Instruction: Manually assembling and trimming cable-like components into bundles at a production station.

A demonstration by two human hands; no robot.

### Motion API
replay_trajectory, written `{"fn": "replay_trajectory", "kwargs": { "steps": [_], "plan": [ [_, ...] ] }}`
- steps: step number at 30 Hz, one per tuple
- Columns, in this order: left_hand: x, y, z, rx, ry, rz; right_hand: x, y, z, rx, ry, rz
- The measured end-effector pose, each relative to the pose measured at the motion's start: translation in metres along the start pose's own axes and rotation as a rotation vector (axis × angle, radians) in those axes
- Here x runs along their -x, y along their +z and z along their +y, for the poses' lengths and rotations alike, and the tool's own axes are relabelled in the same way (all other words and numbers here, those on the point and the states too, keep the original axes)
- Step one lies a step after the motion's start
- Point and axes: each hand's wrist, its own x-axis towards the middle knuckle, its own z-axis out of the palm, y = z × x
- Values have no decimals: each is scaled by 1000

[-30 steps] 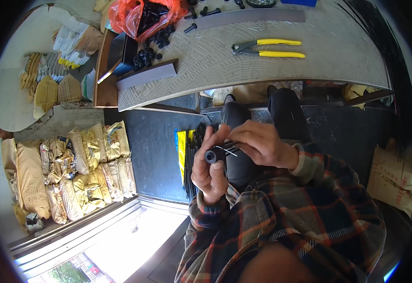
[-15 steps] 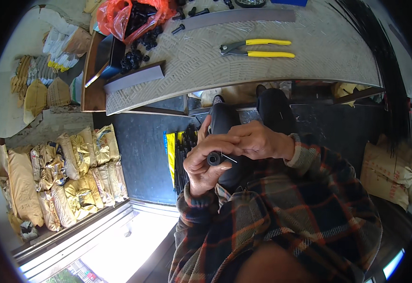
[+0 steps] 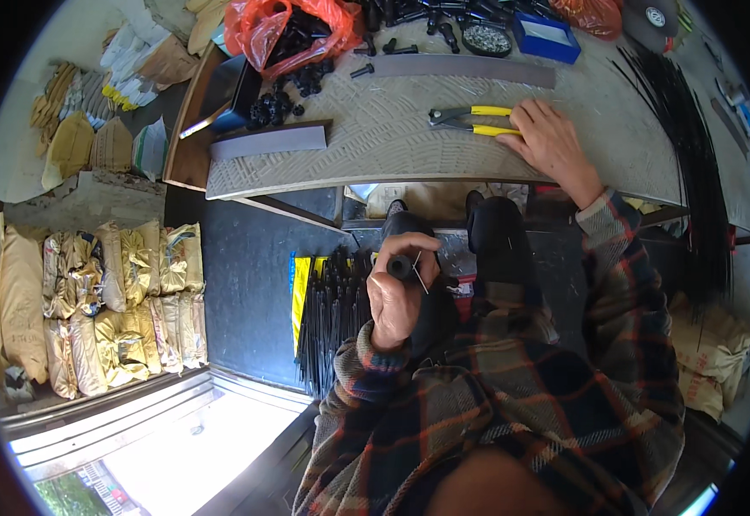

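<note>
My left hand [image 3: 390, 310] is wrapped round a black cylindrical piece [image 3: 400, 267], whose round end with a dark hollow faces up; the rest is hidden by the fingers. Beside that end, a thin bent metal wire [image 3: 423, 275] sticks out. On the table, my right hand [image 3: 548, 142] closes over the handle ends of a pair of yellow-handled pincers [image 3: 486, 111], which lie with their dark jaws pointing left.
The table [image 3: 375, 133] bears metal strips [image 3: 272, 144], a red plastic bag [image 3: 250, 34] with black parts, a blue box [image 3: 547, 39] and a dish of small pieces [image 3: 486, 39]. Long black strands [image 3: 684, 146] hang at right. Black rods [image 3: 333, 318] stand left of my legs.
My right hand has left the wire beside my left hand and reached forward to the pincers. My left hand keeps the black piece. The view has shifted slightly.
</note>
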Motion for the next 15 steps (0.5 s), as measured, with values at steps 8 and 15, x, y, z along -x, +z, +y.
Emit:
{"fn": "replay_trajectory", "kwargs": {
  "steps": [8,15],
  "plan": [
    [-1,-4,3,-62,117,-41,41,-21,-66,-1750,372,-116],
    [5,-5,5,-56,-20,-39,13,-85,-102,-618,-16,5]
  ]
}}
